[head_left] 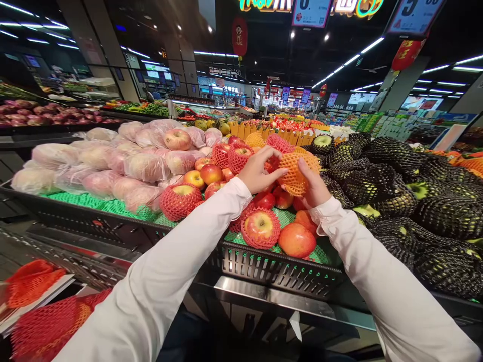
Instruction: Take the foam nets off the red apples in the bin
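Between my hands is an orange foam net sleeve (pixel 299 173), rounded as if around a fruit; what is inside is hidden. My right hand (pixel 315 186) grips it from the right, thumb up along its side. At its left edge, my left hand (pixel 261 170) has curved fingers and thumb closed on the netting. Both are just above a black crate (pixel 279 271) of apples. Below them sit an apple in a red foam net (pixel 260 229) and a bare red-orange apple (pixel 297 240). Another red-netted apple (pixel 180 202) lies to the left.
Bagged pale pink fruit (pixel 147 166) is piled on green lining at left. Dark melons in black netting (pixel 396 201) fill the right side. Loose red and orange foam nets (pixel 56 322) lie at lower left. Onions (pixel 45 113) and price signs (pixel 311 12) are farther off.
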Tool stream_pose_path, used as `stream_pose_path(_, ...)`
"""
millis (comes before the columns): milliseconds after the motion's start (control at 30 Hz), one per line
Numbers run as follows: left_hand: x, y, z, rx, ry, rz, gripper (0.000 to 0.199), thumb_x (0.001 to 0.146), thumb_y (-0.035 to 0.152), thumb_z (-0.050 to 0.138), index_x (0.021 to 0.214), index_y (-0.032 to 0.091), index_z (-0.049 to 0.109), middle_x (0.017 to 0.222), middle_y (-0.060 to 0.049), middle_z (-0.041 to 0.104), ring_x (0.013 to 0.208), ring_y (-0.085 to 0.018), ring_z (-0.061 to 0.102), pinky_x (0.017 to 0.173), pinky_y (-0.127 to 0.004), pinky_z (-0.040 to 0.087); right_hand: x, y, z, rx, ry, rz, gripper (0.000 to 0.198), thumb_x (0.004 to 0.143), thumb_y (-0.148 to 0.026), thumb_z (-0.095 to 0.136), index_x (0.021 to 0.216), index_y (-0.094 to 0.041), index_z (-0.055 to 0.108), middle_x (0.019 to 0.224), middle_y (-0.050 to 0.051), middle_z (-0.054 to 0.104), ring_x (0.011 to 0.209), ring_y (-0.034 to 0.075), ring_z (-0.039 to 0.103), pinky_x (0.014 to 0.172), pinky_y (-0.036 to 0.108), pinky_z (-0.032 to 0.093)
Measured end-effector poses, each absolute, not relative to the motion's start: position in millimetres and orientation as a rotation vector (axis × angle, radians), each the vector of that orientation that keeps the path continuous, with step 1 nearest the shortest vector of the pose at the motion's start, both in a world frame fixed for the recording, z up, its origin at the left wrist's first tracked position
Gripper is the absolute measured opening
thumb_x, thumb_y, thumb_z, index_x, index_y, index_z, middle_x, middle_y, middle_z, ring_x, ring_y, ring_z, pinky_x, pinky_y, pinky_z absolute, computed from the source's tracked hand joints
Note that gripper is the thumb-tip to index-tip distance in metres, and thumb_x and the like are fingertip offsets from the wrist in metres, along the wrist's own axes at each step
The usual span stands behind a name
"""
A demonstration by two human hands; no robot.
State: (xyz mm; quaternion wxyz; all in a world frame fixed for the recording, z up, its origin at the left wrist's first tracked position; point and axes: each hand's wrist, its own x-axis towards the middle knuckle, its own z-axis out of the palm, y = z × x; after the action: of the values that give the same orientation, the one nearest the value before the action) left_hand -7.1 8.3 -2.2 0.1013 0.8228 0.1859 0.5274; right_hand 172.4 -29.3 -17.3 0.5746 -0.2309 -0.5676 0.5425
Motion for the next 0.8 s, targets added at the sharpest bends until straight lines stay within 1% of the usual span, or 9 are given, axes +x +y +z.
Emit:
stream_pose_path(67, -7.0, 10.6, -1.3, 2.441, 0.502, 1.622, 0.024, 0.09, 0.037, 0.061, 0.086, 0.014, 0.055, 0.09, -0.008, 0.059, 0.088, -0.018, 0.056, 0.082, -0.031, 0.046, 172.2, -32.1, -13.3, -0.584, -1.294, 1.345, 0.099, 0.066, -0.079, 0.093, 0.127, -0.017, 0.046, 0.126, 0.011, 0.049, 0.112, 0.037, 0.053, 0.062, 0.035, 0.066)
stream_pose_path(133, -7.0, 11.7, -0.1, 2.442, 0.463, 1.674, 0.022, 0.09, 0.033, 0.062, 0.083, 0.013, 0.055, 0.085, -0.006, 0.06, 0.085, -0.017, 0.057, 0.082, -0.03, 0.044, 171.3, -34.1, -11.5, -0.606, -1.254, 1.368, 0.093, 0.064, -0.08, 0.09, 0.119, -0.016, 0.051, 0.121, 0.011, 0.052, 0.111, 0.039, 0.053, 0.058, 0.034, 0.066)
stream_pose_path(233, -7.7, 8.8, 2.1, 2.38, 0.432, 1.717, 0.02, 0.09, 0.032, 0.062, 0.085, 0.012, 0.06, 0.087, -0.007, 0.062, 0.086, -0.017, 0.058, 0.083, -0.03, 0.045, 171.6, -33.5, -14.2, -0.61, -1.255, 1.354, 0.08, 0.066, -0.053, 0.097, 0.121, -0.015, 0.053, 0.121, 0.01, 0.052, 0.11, 0.036, 0.055, 0.056, 0.027, 0.065)
stream_pose_path(300, -8.8, 4.7, 3.7, 2.318, 0.442, 1.705, 0.021, 0.092, 0.031, 0.056, 0.091, 0.012, 0.064, 0.095, -0.009, 0.064, 0.091, -0.017, 0.06, 0.088, -0.032, 0.047, 172.6, -32.0, -17.7, -0.585, -1.289, 1.35, 0.078, 0.068, -0.038, 0.098, 0.125, -0.013, 0.052, 0.123, 0.011, 0.051, 0.109, 0.032, 0.056, 0.057, 0.022, 0.064)
stream_pose_path(467, -12.0, -1.8, 4.9, 2.291, 0.405, 1.777, 0.025, 0.089, 0.022, 0.05, 0.102, 0.012, 0.069, 0.108, -0.011, 0.065, 0.107, -0.019, 0.06, 0.101, -0.037, 0.047, 168.4, -34.7, -20.5, -0.503, -1.316, 1.32, 0.07, 0.072, -0.031, 0.096, 0.125, -0.01, 0.054, 0.124, 0.013, 0.051, 0.108, 0.032, 0.057, 0.061, 0.021, 0.065)
stream_pose_path(567, -12.3, -1.1, 3.5, 2.273, 0.377, 1.744, 0.033, 0.084, 0.019, 0.046, 0.109, 0.013, 0.068, 0.118, -0.011, 0.06, 0.113, -0.021, 0.058, 0.096, -0.039, 0.052, 165.7, -40.6, -14.9, -0.449, -1.275, 1.297, 0.069, 0.069, -0.026, 0.094, 0.124, -0.011, 0.055, 0.124, 0.011, 0.051, 0.112, 0.033, 0.054, 0.073, 0.026, 0.066)
stream_pose_path(600, -12.3, -0.2, 2.9, 2.286, 0.375, 1.716, 0.037, 0.082, 0.017, 0.044, 0.112, 0.014, 0.066, 0.121, -0.011, 0.059, 0.114, -0.022, 0.057, 0.094, -0.039, 0.053, 165.8, -42.9, -11.8, -0.472, -1.264, 1.338, 0.066, 0.069, -0.026, 0.093, 0.122, -0.011, 0.056, 0.123, 0.011, 0.052, 0.112, 0.033, 0.054, 0.071, 0.026, 0.066)
stream_pose_path(667, -12.6, 2.6, 1.8, 2.355, 0.388, 1.694, 0.046, 0.079, 0.014, 0.041, 0.12, 0.017, 0.062, 0.127, -0.01, 0.055, 0.119, -0.023, 0.054, 0.096, -0.041, 0.052, 166.5, -48.1, -4.4, -0.575, -1.211, 1.441, 0.057, 0.073, -0.032, 0.086, 0.118, -0.011, 0.058, 0.116, 0.01, 0.055, 0.104, 0.032, 0.058, 0.057, 0.023, 0.064)
stream_pose_path(800, -14.1, 11.1, -1.4, 2.47, 0.634, 1.832, 0.061, 0.079, 0.02, 0.055, 0.14, 0.023, 0.048, 0.137, -0.013, 0.042, 0.134, -0.029, 0.037, 0.116, -0.051, 0.031, 163.6, -59.0, 8.4, -0.671, -1.087, 1.45, 0.045, 0.084, -0.043, 0.065, 0.116, -0.012, 0.059, 0.1, 0.008, 0.057, 0.076, 0.028, 0.063, 0.036, 0.02, 0.052)
